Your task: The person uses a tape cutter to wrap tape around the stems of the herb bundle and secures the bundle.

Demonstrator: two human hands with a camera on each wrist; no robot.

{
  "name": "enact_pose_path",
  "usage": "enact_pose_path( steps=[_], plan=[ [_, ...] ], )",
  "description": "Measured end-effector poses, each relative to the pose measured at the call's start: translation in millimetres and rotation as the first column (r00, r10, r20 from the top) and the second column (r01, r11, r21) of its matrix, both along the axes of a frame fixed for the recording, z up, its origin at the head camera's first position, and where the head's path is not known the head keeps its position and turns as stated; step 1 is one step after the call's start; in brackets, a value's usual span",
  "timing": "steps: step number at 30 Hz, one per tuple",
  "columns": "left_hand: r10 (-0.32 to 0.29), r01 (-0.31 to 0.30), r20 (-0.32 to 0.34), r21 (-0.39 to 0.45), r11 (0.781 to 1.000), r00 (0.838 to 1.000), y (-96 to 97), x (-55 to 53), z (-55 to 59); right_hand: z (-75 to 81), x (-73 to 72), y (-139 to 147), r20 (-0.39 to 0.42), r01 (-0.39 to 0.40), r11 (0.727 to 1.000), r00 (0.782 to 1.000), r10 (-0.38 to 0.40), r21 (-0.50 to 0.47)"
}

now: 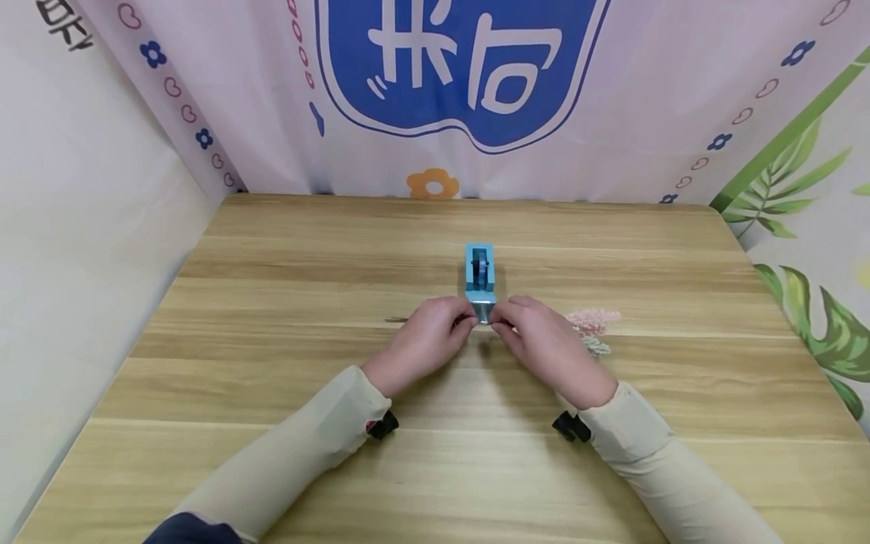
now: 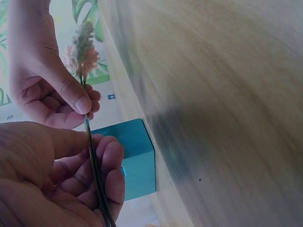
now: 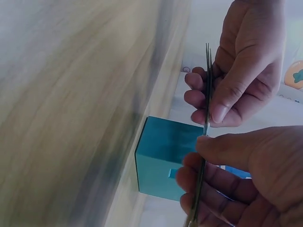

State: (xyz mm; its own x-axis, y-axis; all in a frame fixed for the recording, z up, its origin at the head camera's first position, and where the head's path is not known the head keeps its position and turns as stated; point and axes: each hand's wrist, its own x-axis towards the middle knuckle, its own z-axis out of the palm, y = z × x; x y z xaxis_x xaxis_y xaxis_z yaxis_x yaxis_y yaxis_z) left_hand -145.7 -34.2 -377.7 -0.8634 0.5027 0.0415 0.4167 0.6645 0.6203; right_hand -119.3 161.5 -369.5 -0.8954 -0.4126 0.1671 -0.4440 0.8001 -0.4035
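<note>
A small bunch of flower stems (image 2: 97, 182) runs crosswise between both hands. My left hand (image 1: 423, 329) pinches the stems between thumb and curled fingers, with the thin stem ends (image 3: 208, 54) sticking out past it. On the other side my right hand (image 1: 547, 341) grips the same stems nearer the flower heads. Pink blossom (image 1: 593, 320) and a pale green sprig (image 1: 596, 347) show beyond that hand. Right behind the hands stands a blue tape dispenser (image 1: 470, 266). A strip of clear tape (image 1: 483, 311) reaches from its front edge down to the stems between my fingertips.
Under everything lies a wood-grain table (image 1: 285, 302). A printed curtain (image 1: 272, 98) hangs along its back edge. White fabric (image 1: 81, 189) hangs on the left, and a leaf-patterned cloth (image 1: 816, 249) on the right. Black wrist straps (image 1: 572, 427) sit at both sleeves.
</note>
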Motion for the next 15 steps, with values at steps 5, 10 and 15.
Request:
enact_pose_path(
  steps=[5, 10, 15],
  plan=[
    [0.004, -0.004, 0.019, -0.021, 1.000, 1.000, 0.5, -0.1, 1.0, -1.6, -1.6, 0.0, -0.009, -0.002, 1.000, 1.000, 0.002, -0.021],
    [0.001, -0.001, 0.009, -0.005, 1.000, 1.000, 0.6, -1.8, -0.3, -2.0, -2.6, -0.8, -0.013, 0.003, 1.000, 1.000, -0.004, -0.026],
    [-0.005, 0.005, -0.024, 0.033, 0.999, 1.000, -0.5, -2.8, -3.4, -2.3, -3.8, -1.8, -0.009, 0.010, 1.000, 1.000, -0.010, -0.026]
  ],
)
